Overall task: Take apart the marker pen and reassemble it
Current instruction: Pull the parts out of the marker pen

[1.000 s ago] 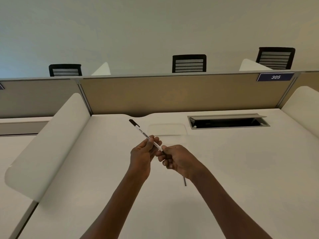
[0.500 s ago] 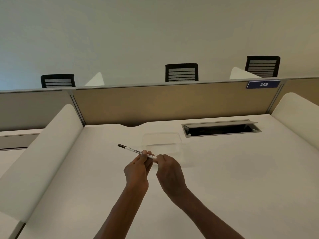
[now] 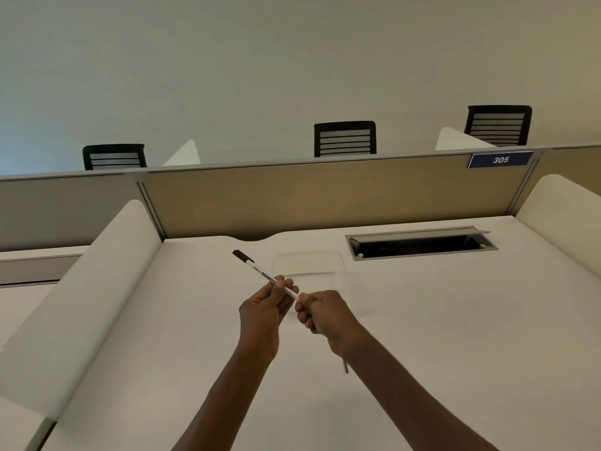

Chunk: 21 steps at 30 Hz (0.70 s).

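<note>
A thin white marker pen [image 3: 260, 271] with a black cap at its far end points up and to the left above the white desk [image 3: 455, 320]. My left hand [image 3: 265, 307] pinches the barrel near its lower end. My right hand [image 3: 320, 315] is closed around the pen's near end, which is hidden inside the fingers. The two hands almost touch. A thin dark rod-like piece [image 3: 346, 366] lies on the desk under my right forearm, mostly hidden.
A clear shallow plastic tray [image 3: 309, 265] sits on the desk just beyond my hands. An open cable slot [image 3: 419, 245] is at the back right. White side dividers [image 3: 97, 288] flank the desk, and a tan partition [image 3: 325, 196] closes the back.
The pen has tilted up from nearly level to a steeper slant, its capped end higher. Both hands stay on it; my right hand has curled tighter around the near end.
</note>
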Tool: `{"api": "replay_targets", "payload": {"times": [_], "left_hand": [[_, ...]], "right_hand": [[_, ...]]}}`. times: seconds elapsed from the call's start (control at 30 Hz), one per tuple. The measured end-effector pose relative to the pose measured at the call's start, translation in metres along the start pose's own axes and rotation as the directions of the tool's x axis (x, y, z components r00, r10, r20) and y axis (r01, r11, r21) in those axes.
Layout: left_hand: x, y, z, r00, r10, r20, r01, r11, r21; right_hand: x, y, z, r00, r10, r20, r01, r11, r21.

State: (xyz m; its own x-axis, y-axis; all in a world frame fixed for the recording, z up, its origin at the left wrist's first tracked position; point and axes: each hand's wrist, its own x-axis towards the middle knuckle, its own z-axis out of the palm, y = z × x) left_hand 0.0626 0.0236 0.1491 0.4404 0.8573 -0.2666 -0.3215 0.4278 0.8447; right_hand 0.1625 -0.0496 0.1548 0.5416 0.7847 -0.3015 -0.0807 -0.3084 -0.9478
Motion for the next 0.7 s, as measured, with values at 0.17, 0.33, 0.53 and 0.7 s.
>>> {"api": "replay_targets", "payload": {"times": [0.17, 0.33, 0.53, 0.7], "left_hand": [[-0.002, -0.002, 0.010, 0.986, -0.073, -0.150, 0.062, 0.995, -0.076], [0.001, 0.003, -0.002, 0.995, -0.069, -0.066, 0.066, 0.997, -0.042], [0.007, 0.017, -0.010, 0.991, 0.019, 0.130, -0.013, 0.999, -0.049], [0.003, 0.015, 0.000, 1.000, 0.026, -0.009, -0.026, 0.999, -0.046]], "right_hand": [[0.001, 0.027, 0.015, 0.672, -0.740, -0.018, 0.332, 0.323, -0.886], [-0.002, 0.019, 0.014, 0.825, -0.561, -0.065, 0.386, 0.644, -0.661], [-0.004, -0.018, -0.005, 0.929, 0.173, 0.328, -0.295, 0.881, 0.370], [-0.001, -0.014, 0.010, 0.994, -0.091, -0.062, 0.086, 0.993, -0.083]]}}
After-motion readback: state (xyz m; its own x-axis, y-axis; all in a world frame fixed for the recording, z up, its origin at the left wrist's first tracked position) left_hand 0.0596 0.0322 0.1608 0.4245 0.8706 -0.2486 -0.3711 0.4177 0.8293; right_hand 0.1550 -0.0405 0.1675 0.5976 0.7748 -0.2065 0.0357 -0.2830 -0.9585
